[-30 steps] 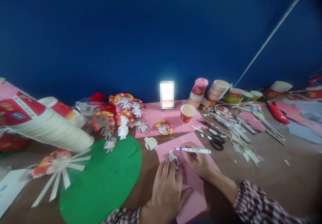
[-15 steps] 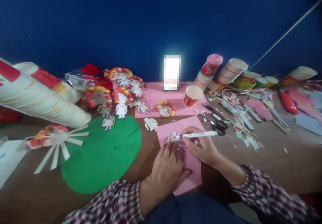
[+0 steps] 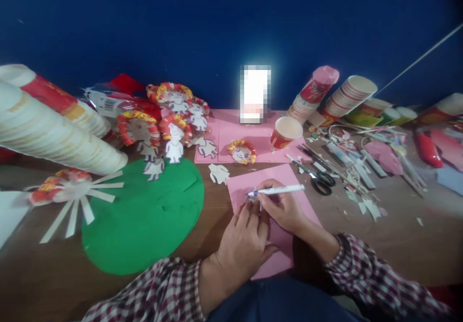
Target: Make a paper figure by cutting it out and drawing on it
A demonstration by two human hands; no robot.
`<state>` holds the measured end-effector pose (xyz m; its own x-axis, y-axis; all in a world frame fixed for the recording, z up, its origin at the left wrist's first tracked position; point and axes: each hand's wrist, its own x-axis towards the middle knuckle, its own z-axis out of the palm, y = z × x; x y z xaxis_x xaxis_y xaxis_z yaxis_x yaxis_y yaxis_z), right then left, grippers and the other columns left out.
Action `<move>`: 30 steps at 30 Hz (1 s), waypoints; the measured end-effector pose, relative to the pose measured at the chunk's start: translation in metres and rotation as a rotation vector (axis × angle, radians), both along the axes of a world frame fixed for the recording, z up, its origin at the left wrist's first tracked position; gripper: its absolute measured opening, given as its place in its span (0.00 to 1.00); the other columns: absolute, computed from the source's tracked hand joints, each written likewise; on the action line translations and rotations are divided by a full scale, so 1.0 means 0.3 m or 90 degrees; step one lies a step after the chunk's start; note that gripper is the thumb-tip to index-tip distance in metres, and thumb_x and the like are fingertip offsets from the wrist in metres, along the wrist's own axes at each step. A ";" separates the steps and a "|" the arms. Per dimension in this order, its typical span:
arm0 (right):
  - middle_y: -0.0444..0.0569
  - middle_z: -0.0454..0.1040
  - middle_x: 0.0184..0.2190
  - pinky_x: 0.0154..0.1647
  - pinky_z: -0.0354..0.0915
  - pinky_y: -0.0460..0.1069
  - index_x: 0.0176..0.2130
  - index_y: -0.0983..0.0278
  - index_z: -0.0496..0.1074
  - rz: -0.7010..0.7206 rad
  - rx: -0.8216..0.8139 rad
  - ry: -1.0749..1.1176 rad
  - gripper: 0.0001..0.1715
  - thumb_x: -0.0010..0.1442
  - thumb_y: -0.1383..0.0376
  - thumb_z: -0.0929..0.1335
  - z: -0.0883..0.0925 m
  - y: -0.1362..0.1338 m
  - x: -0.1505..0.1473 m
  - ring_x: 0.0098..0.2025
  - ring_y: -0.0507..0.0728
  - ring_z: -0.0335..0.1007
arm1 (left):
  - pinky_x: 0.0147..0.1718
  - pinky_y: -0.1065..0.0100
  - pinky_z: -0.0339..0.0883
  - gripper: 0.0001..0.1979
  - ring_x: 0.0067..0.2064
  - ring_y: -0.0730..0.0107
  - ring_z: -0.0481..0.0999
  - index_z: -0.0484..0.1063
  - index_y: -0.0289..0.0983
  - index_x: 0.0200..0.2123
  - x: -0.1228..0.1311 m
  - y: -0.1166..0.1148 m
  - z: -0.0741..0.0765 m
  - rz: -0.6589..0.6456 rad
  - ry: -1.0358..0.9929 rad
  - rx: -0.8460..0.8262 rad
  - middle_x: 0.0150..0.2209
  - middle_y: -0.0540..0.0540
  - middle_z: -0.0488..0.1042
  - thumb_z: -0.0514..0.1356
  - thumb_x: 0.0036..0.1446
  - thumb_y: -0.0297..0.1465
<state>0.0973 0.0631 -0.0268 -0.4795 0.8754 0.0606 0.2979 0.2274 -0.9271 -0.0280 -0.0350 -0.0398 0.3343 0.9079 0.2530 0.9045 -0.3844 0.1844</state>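
My right hand (image 3: 284, 211) grips a white marker (image 3: 280, 189) with a purple tip. The tip is at the upper left edge of a small white paper cut-out, largely hidden under my fingers. The cut-out lies on a pink sheet (image 3: 282, 259) in front of me. My left hand (image 3: 244, 237) lies flat, fingers stretched out, pressing on the cut-out and the sheet. Just beyond the sheet's left corner rests another white body-shaped cut-out (image 3: 218, 173). Farther back is a paper face (image 3: 241, 152) with a red and yellow wrapped rim.
Black-handled scissors (image 3: 320, 182) lie to the right, near paper scraps (image 3: 367, 206). A green paper oval (image 3: 141, 235) is on the left, with stacked paper cups (image 3: 58, 129) leaning behind it. One paper cup (image 3: 285, 133) stands by a lit phone (image 3: 255, 90) at the back.
The marker tip has moved a little left along the cut-out, and the right hand has shifted with it. My left hand stays on the paper. The camera view has shifted slightly.
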 end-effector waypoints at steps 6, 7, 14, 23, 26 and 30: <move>0.46 0.71 0.29 0.28 0.65 0.46 0.35 0.62 0.66 -0.018 0.033 -0.036 0.03 0.60 0.64 0.65 -0.009 0.015 0.008 0.30 0.53 0.68 | 0.52 0.52 0.64 0.33 0.55 0.45 0.67 0.69 0.28 0.50 -0.008 0.017 0.000 -0.020 -0.011 -0.024 0.52 0.32 0.70 0.58 0.54 0.51; 0.46 0.71 0.29 0.28 0.65 0.46 0.35 0.62 0.66 -0.018 0.037 -0.047 0.03 0.60 0.64 0.65 -0.009 0.017 0.009 0.30 0.53 0.68 | 0.52 0.52 0.64 0.33 0.55 0.45 0.67 0.69 0.28 0.51 -0.008 0.018 0.000 -0.021 -0.012 -0.025 0.52 0.32 0.70 0.57 0.54 0.51; 0.45 0.70 0.28 0.24 0.63 0.45 0.35 0.61 0.64 -0.013 0.050 -0.068 0.02 0.58 0.66 0.65 -0.004 0.019 0.004 0.27 0.52 0.65 | 0.51 0.52 0.64 0.32 0.54 0.47 0.69 0.71 0.30 0.49 -0.002 0.016 0.000 -0.009 -0.006 -0.014 0.51 0.32 0.71 0.55 0.56 0.52; 0.46 0.72 0.28 0.24 0.64 0.45 0.33 0.62 0.66 0.035 -0.026 -0.057 0.02 0.57 0.66 0.66 0.005 0.016 -0.007 0.28 0.52 0.68 | 0.53 0.54 0.61 0.30 0.54 0.50 0.70 0.71 0.30 0.48 0.007 -0.008 -0.005 0.004 0.007 0.071 0.47 0.32 0.74 0.53 0.58 0.51; 0.46 0.71 0.27 0.21 0.62 0.44 0.32 0.62 0.66 0.058 -0.052 -0.063 0.02 0.56 0.66 0.66 0.008 0.014 -0.007 0.26 0.51 0.66 | 0.51 0.55 0.63 0.29 0.53 0.49 0.72 0.71 0.30 0.47 0.007 -0.007 -0.002 0.008 0.000 0.065 0.47 0.31 0.75 0.55 0.57 0.51; 0.46 0.71 0.27 0.22 0.63 0.44 0.32 0.62 0.66 0.070 -0.056 -0.061 0.01 0.56 0.67 0.66 0.008 0.014 -0.007 0.25 0.51 0.66 | 0.50 0.55 0.65 0.29 0.52 0.48 0.72 0.71 0.30 0.47 0.010 -0.009 -0.005 0.009 -0.004 0.054 0.47 0.31 0.75 0.56 0.56 0.51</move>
<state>0.0952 0.0674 -0.0245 -0.5727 0.8172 -0.0646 0.3634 0.1824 -0.9136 -0.0250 -0.0376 -0.0414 0.3202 0.8876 0.3310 0.9085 -0.3867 0.1582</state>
